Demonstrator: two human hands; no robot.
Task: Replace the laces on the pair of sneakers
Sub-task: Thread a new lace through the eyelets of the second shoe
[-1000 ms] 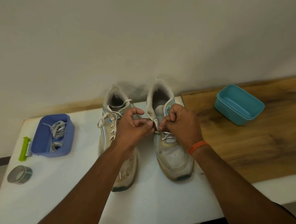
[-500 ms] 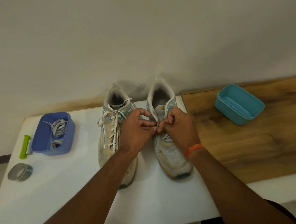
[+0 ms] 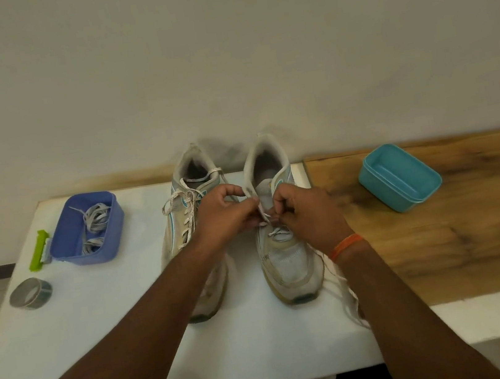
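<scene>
Closest to the person is the white table [image 3: 73, 361], its front edge running under both forearms. On the right it gives way to a wood top [image 3: 460, 239], with a strip of white showing along that board's near edge. A loose white lace [image 3: 347, 298] trails off the right shoe's outer side, down across the white surface and under the right forearm, which wears an orange band [image 3: 346, 245] at the wrist.

The two sneakers stand side by side in the middle of the white table, toes toward the person, heels toward the wall. The left shoe [image 3: 194, 217] is laced up with a white lace, partly hidden by the left arm. The right shoe [image 3: 288, 258] has only its lowest eyelets threaded. Over its tongue the left hand [image 3: 225, 217] and right hand [image 3: 305, 210] meet, fingers curled in narrow, each pinching a bit of lace between thumb and fingertips.

To the left lie a grey tape roll [image 3: 30, 293], then a green tool [image 3: 38, 250] touching a blue tub [image 3: 64, 236] holding grey laces [image 3: 95, 217]. On the wood, well to the right, sits a teal tub [image 3: 399, 176], tilted.

Behind everything is a plain pale wall [image 3: 223, 63], stained brownish along the table's back edge. No writing on the shoes or tubs is readable.
</scene>
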